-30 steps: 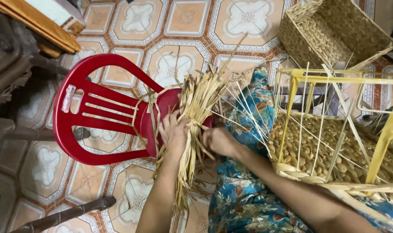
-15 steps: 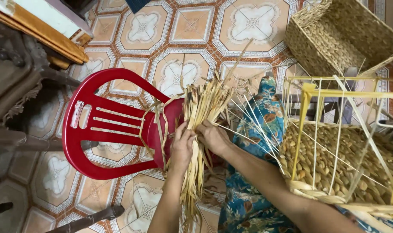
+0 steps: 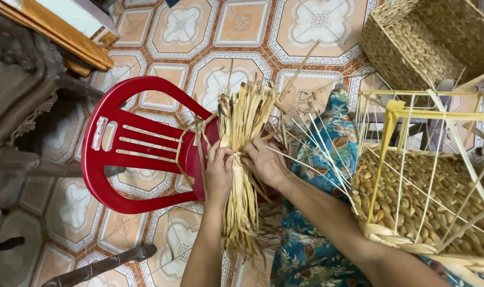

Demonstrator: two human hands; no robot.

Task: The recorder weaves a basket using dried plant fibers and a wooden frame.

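1. Head view, centre: a bundle of dried straw strips (image 3: 243, 159) lies lengthwise across the edge of a red plastic chair (image 3: 130, 154), its splayed top toward 12 o'clock and its tail hanging toward 6 o'clock.
2. Left hand (image 3: 219, 172): at the bundle's middle, on its 9 o'clock side. Fingers (image 3: 224, 155) curled and closed around the strips, grasping them.
3. Right hand (image 3: 266, 162): on the bundle's 3 o'clock side, just beside the left hand. Fingers bent inward against the strips, pinching them; how tightly cannot be told.
4. At 3 o'clock of the hands: a half-woven basket (image 3: 433, 212) on a yellow frame (image 3: 390, 111), thin pale stakes standing up from its woven base.
5. At 1 o'clock: a finished woven basket (image 3: 412, 37) lying on the patterned tile floor (image 3: 215, 26).
6. Below the right forearm, toward 5 o'clock: blue floral cloth (image 3: 311, 250) over the person's lap.
7. At 9 to 10 o'clock: dark carved wooden furniture (image 3: 18, 79), partly out of frame.
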